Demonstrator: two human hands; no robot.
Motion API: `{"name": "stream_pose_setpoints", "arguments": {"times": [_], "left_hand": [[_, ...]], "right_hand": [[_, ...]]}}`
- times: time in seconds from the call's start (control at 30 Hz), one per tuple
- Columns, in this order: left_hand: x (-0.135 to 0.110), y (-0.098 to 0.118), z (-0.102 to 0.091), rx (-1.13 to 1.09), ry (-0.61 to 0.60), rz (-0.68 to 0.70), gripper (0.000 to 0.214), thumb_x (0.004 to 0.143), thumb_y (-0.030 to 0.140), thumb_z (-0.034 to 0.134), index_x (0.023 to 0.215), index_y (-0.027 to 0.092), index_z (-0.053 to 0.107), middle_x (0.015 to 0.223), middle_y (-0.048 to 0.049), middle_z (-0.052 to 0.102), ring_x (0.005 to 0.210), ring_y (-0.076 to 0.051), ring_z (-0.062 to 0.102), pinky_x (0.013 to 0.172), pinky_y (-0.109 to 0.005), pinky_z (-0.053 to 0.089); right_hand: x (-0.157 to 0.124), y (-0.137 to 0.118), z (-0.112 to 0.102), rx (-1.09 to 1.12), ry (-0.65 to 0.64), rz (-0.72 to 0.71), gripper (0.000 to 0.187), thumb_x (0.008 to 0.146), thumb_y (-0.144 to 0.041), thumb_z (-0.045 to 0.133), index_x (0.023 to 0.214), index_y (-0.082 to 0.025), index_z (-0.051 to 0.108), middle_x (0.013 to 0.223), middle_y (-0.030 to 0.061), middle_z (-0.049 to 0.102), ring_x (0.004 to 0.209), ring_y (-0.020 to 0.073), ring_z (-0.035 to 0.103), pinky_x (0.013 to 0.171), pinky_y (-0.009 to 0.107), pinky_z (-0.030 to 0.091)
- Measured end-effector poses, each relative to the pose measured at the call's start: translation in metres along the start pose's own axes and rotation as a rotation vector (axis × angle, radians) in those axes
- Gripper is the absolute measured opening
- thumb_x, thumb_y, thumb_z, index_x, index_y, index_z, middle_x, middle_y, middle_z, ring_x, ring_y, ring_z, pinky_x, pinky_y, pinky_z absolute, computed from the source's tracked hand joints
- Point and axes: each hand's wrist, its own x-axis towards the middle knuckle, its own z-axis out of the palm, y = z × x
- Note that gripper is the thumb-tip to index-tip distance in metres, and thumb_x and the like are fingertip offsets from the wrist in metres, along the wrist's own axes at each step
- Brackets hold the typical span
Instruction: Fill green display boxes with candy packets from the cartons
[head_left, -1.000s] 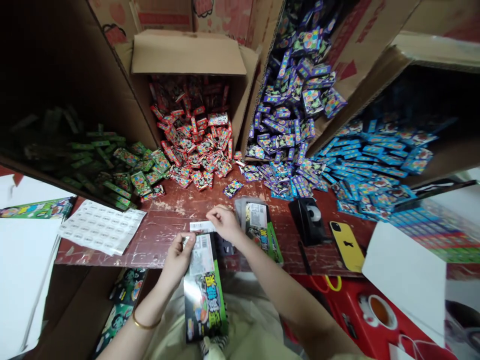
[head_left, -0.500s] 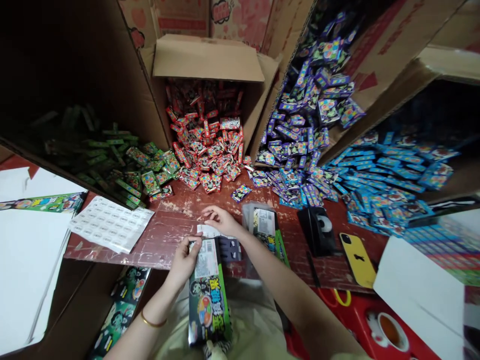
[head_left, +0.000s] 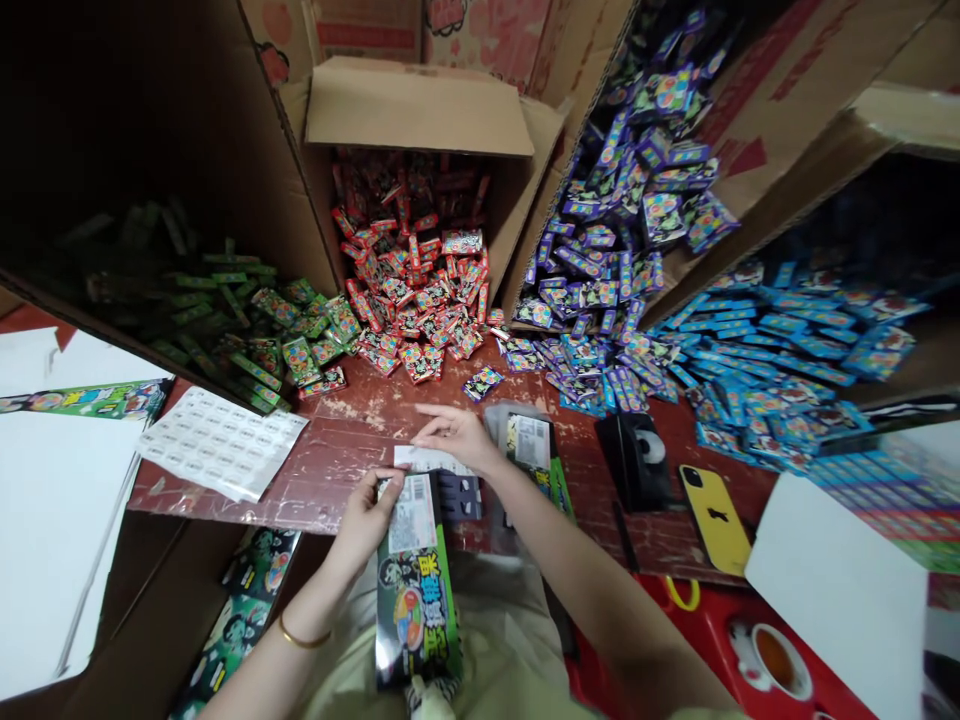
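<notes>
My left hand [head_left: 373, 508] grips the top end of a flat black-and-green candy box [head_left: 409, 610], its thumb on the front near a white printed label [head_left: 412, 513]. The box leans toward me over my lap. Just past its top edge, my right hand [head_left: 457, 438] hovers over a small white sticker sheet [head_left: 424, 458]. Thumb and forefinger come together there while another finger stretches left; anything pinched between them is too small to make out. Beneath the sheet lies a dark purple card with cut-outs [head_left: 460, 497]. Another labelled box [head_left: 534, 445] lies right of my right wrist.
Cartons spill green [head_left: 300, 365], red [head_left: 420, 300], purple [head_left: 585, 270] and blue [head_left: 772, 340] candy packets along the back. A larger sticker sheet [head_left: 225, 440] lies left. Right are a black tape dispenser [head_left: 636, 465], yellow phone [head_left: 716, 520] and cup of tea [head_left: 780, 660].
My right hand has shifted slightly right, and its fingers have drawn together and straightened. More of the small sticker sheet shows. My left hand keeps its hold on the box.
</notes>
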Motion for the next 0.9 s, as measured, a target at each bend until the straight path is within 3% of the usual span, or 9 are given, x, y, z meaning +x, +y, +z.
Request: {"name": "stream_pose_setpoints", "arguments": {"times": [0.2,0.4,0.47,0.6,0.73,0.83,0.9], "left_hand": [[-0.013,0.029,0.011,-0.048,-0.067,0.015,0.036,0.065,0.035,0.079,0.087,0.02,0.055,0.073,0.0027,0.066,0.061,-0.014,0.059,0.059,-0.025,0.048],[-0.015,0.033,0.019,0.076,-0.075,0.169,0.032,0.066,0.032,0.079,0.087,0.018,0.059,0.084,-0.0015,0.068,0.078,-0.018,0.063,0.072,-0.028,0.048],[-0.017,0.033,0.021,0.058,-0.062,0.176,0.037,0.065,0.031,0.079,0.091,0.019,0.057,0.088,-0.0027,0.069,0.081,-0.019,0.064,0.073,-0.03,0.049],[-0.023,0.036,0.025,-0.01,-0.016,0.187,0.047,0.062,0.029,0.081,0.094,0.022,0.048,0.084,0.0014,0.065,0.076,-0.017,0.064,0.067,-0.027,0.05],[-0.024,0.033,0.026,-0.017,0.024,0.186,0.057,0.06,0.028,0.082,0.1,0.023,0.042,0.085,0.0024,0.062,0.077,-0.017,0.065,0.067,-0.026,0.051],[-0.032,0.026,0.026,-0.013,-0.003,0.133,0.064,0.058,0.027,0.083,0.108,0.023,0.043,0.096,-0.0024,0.064,0.085,-0.019,0.065,0.074,-0.03,0.052],[-0.042,0.022,0.025,0.021,-0.102,0.084,0.063,0.056,0.024,0.085,0.108,0.021,0.049,0.096,-0.0046,0.067,0.084,-0.02,0.066,0.073,-0.03,0.053]], "right_hand": [[-0.031,-0.049,0.011,0.127,-0.058,0.06,0.055,0.061,-0.023,0.08,0.113,-0.019,0.063,0.078,-0.0001,0.072,0.071,0.0128,0.067,0.073,0.028,0.052],[-0.044,-0.056,0.017,-0.048,-0.045,-0.022,0.045,0.066,-0.018,0.074,0.11,-0.018,0.063,0.077,-0.0005,0.069,0.071,0.0121,0.062,0.072,0.029,0.048],[-0.046,-0.055,0.019,-0.05,-0.012,-0.006,0.051,0.063,-0.016,0.076,0.111,-0.02,0.062,0.079,-0.0011,0.068,0.067,0.0107,0.059,0.066,0.026,0.047],[-0.048,-0.054,0.022,0.2,-0.01,0.196,0.065,0.054,-0.013,0.079,0.115,-0.023,0.06,0.08,-0.0036,0.064,0.066,0.0098,0.058,0.062,0.023,0.045],[-0.045,-0.047,0.021,0.477,-0.128,0.488,0.052,0.055,-0.01,0.077,0.105,-0.019,0.066,0.077,-0.0021,0.066,0.071,0.0113,0.062,0.067,0.023,0.046],[-0.043,-0.037,0.019,0.52,-0.128,0.556,0.039,0.061,-0.009,0.073,0.099,-0.017,0.068,0.078,-0.0005,0.068,0.071,0.0115,0.064,0.07,0.024,0.047],[-0.044,-0.03,0.013,0.462,-0.076,0.565,0.03,0.069,-0.014,0.07,0.099,-0.017,0.067,0.076,0.0001,0.068,0.068,0.0119,0.064,0.068,0.026,0.048]]}}
